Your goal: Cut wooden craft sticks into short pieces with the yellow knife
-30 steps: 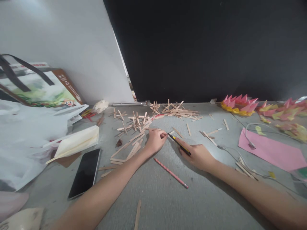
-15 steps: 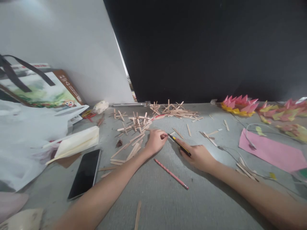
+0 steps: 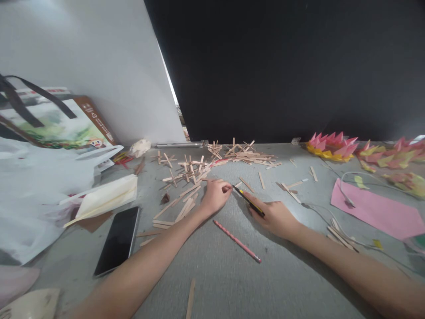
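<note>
Clock directions from the knife tip, 12 = away from wearer.

Right hand (image 3: 275,217): closed around a black-and-yellow utility knife (image 3: 249,201), index finger along the handle, tip toward 11. Knife sits between the hands, tip just beside the left fingertips. Can't make out the blade edge. Underside of that grip is hidden.

Left hand (image 3: 215,195): fingers curled shut, thumb and index together at the knife tip. Can't tell if something small is pinched there; too tiny and the fingers cover it.

Pink pencil (image 3: 237,241): flat on the tabletop (image 3: 215,283) at 6, touching neither hand. Main craft stick pile (image 3: 254,156) at 12 to 1, overlapped, can't count it. Crossed sticks (image 3: 191,170) at 10, some standing at angles. More loose sticks (image 3: 187,208) at 8 to 9, partly behind the left forearm. Single stick (image 3: 190,299) at 7, cut off by the bottom edge.

Smartphone (image 3: 117,241): 8, screen dark, lower corner near the left forearm. White plastic bag (image 3: 43,190) at 9, runs off the left side, contents unreadable. Printed tote bag (image 3: 56,119) behind it at 10, lower part hidden.

Pink paper sheet (image 3: 375,208) at 3, cable (image 3: 345,197) lying across it. Pink-and-yellow folded-paper ring (image 3: 332,148) at 2; similar pieces right of it blur out toward the edge.
</note>
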A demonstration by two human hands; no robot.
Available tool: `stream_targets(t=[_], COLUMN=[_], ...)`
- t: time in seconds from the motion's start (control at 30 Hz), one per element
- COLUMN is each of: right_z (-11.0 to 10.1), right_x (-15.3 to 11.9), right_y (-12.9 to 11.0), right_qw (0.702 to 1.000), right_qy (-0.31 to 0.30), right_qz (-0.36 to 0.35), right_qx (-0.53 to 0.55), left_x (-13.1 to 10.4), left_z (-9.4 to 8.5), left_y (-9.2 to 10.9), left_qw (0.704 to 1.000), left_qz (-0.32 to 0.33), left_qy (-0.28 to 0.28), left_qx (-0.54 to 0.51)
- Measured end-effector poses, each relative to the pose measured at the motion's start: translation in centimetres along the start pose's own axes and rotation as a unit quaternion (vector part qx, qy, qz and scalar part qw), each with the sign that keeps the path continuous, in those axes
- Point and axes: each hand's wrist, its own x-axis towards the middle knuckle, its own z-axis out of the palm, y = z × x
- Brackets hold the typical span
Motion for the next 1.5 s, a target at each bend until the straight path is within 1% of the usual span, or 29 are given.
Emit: stream_targets(t=[0.1, 0.23, 0.33, 0.43, 0.5, 0.53, 0.57, 0.67, 0.73, 0.77, 0.83, 0.9, 0.93, 0.97, 1.1, 1.17, 1.3, 1.33, 1.43, 1.5], right_z=[-0.09, -0.04, 0.03, 0.02, -0.01, -0.01, -0.01, 0.01, 0.00, -0.02, -0.08, -0.13, -0.14, -0.15, -0.16, -0.22, -0.43, -0.47, -0.42, -0.29], right_x=[0.00, -0.01, -0.03, 0.00, 0.03, 0.05, 0.06, 0.06, 0.04, 0.03, 0.04, 0.06, 0.07, 0.09, 0.13, 0.15, 0.17, 0.18, 0.19, 0.18], right_y=[-0.04, -0.06, -0.03, -0.02, -0.02, -0.02, -0.01, 0.01, 0.00, -0.02, -0.06, -0.10, -0.11, -0.12, -0.14, -0.18, -0.28, -0.29, -0.23, -0.14], right_qw=[1.000, 1.000, 1.000, 1.000, 1.000, 1.000, 1.000, 1.000, 1.000, 1.000, 1.000, 1.000, 1.000, 1.000, 1.000, 1.000, 1.000, 1.000, 1.000, 1.000], right_qy=[0.005, 0.007, 0.002, -0.001, -0.002, -0.002, -0.002, -0.003, -0.004, -0.004, -0.004, -0.002, 0.001, 0.004, -0.001, -0.006, -0.006, -0.006, -0.002, 0.001], right_qz=[-0.001, -0.002, -0.003, -0.002, -0.001, 0.000, 0.000, 0.001, 0.002, 0.002, 0.001, 0.000, 0.000, 0.000, 0.003, 0.004, 0.005, 0.005, 0.001, 0.000], right_qx=[0.001, -0.001, 0.001, 0.005, 0.004, 0.003, 0.003, 0.003, 0.003, 0.002, 0.000, -0.002, -0.003, -0.004, -0.001, 0.003, 0.000, -0.002, -0.003, -0.001], left_x=[-0.12, -0.14, 0.03, 0.07, -0.03, -0.09, -0.14, -0.14, -0.06, -0.03, -0.04, -0.16, -0.22, -0.27, -0.21, -0.08, -0.01, -0.03, -0.10, -0.12], left_z=[0.20, 0.17, -0.06, -0.12, -0.02, 0.04, 0.10, 0.11, 0.02, -0.02, -0.04, 0.05, 0.11, 0.16, 0.11, -0.07, -0.26, -0.24, -0.12, -0.04], left_y=[0.07, 0.21, 0.07, -0.07, -0.03, 0.02, 0.08, 0.18, 0.15, 0.13, 0.11, 0.16, 0.19, 0.21, 0.20, 0.19, 0.32, 0.36, 0.39, 0.32], left_qw=[1.000, 0.999, 0.999, 1.000, 0.999, 0.999, 0.999, 0.999, 0.999, 0.999, 1.000, 0.999, 0.999, 0.999, 0.999, 0.999, 0.999, 0.999, 1.000, 1.000], left_qz=[0.024, -0.016, -0.035, 0.002, 0.029, 0.033, 0.028, -0.017, -0.033, -0.029, -0.001, 0.028, 0.033, 0.029, -0.028, -0.025, 0.024, 0.022, -0.013, -0.027], left_qy=[-0.016, 0.019, 0.024, -0.003, -0.015, -0.014, -0.008, 0.019, 0.023, 0.018, 0.001, -0.011, -0.012, -0.006, 0.023, 0.014, -0.022, -0.022, -0.006, 0.008], left_qx=[0.012, 0.030, -0.003, -0.024, -0.005, 0.007, 0.018, 0.030, 0.024, 0.019, 0.015, 0.023, 0.029, 0.034, 0.024, 0.015, 0.013, 0.009, -0.007, 0.000])
